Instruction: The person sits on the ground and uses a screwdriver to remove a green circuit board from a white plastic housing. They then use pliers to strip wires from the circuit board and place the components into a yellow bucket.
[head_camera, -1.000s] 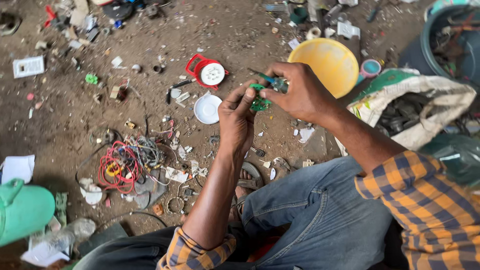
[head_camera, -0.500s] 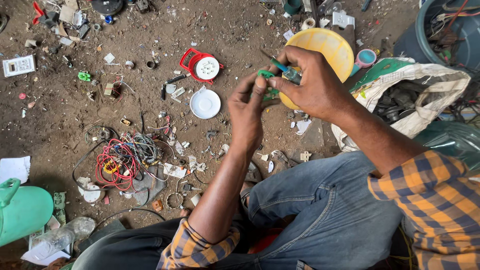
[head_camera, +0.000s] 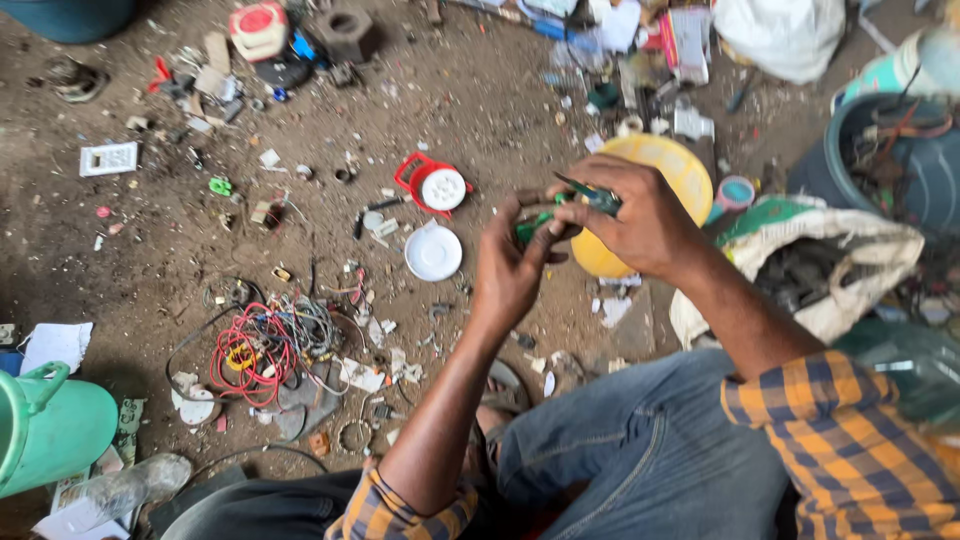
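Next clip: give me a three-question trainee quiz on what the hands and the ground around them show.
1. True or false: both hands meet on the small green part.
2. Which thing lies directly behind the right hand? A) the yellow bowl B) the green jug C) the white switch plate
3. What colour is the biggest strand in the wire tangle on the ground, to the image left of the left hand?

Key
1. True: the left hand grips it from below, and the right hand brings a dark, thin tool to it.
2. A.
3. Red.
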